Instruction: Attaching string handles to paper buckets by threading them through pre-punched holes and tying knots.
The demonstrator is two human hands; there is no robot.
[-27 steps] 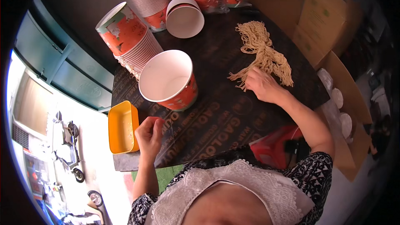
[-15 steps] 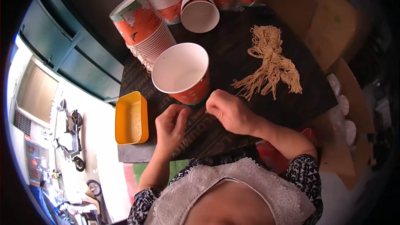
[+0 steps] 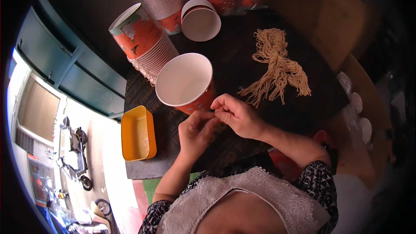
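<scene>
My left hand [image 3: 197,132] and my right hand [image 3: 238,115] meet just in front of a large paper bucket [image 3: 184,80] with a white inside and an orange printed outside. Both hands are closed, thumbs against fingers, fingertips touching each other. Whatever is pinched between them is too small or too hidden to make out. The bucket stands upright, its open mouth facing up, and its lower front is partly covered by my hands. To the right of the bucket lies a bundle of beige strings [image 3: 277,67], tied in at the middle and spread at both ends.
Left of my hands sits a yellow plastic box [image 3: 138,134] with small bits inside. Upside-down stacked buckets [image 3: 145,39] with hanging string stand behind it. More bucket stacks [image 3: 158,0] and a tipped bucket [image 3: 200,24] line the back of the dark table [image 3: 242,147]. Cardboard boxes [image 3: 342,26] are at right.
My hands, apart before, have come together at the fingertips; the left moved right. The whole view has shifted slightly. The bucket and strings stay in place on the table.
</scene>
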